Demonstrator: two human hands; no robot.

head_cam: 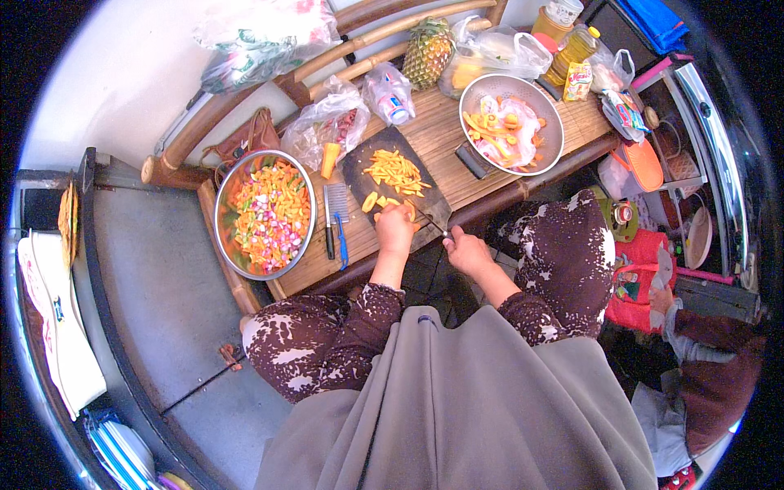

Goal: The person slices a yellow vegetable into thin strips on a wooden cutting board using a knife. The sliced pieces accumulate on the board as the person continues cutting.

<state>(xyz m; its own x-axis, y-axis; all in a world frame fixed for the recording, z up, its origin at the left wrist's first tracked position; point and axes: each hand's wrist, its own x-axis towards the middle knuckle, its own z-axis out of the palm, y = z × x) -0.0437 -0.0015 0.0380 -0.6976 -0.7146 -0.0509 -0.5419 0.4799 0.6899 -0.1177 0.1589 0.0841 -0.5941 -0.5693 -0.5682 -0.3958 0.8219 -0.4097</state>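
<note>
A dark cutting board [387, 138] lies on the slatted bamboo bench [438, 122] in front of me. My left hand [395, 229] presses carrot slices [375, 201] on its near end. Gripped by its handle, a knife [437, 227] is in my right hand [469, 250], its blade angled towards my left fingers, which partly hide it. Cut carrot sticks [397, 171] are heaped farther up the board. To the left are a peeled carrot piece [330, 160], a ridged metal cutter [338, 199] with a dark handle beside it, and a blue-handled tool [342, 248].
A steel bowl [218, 223] of diced carrot and chopped shallots stands left. Right is a pan [556, 116] with carrot peelings and plastic. Behind are plastic bags [324, 125], a pineapple [429, 52] and an oil bottle [572, 55]. Another person's hand [660, 299] touches a red bag [640, 275].
</note>
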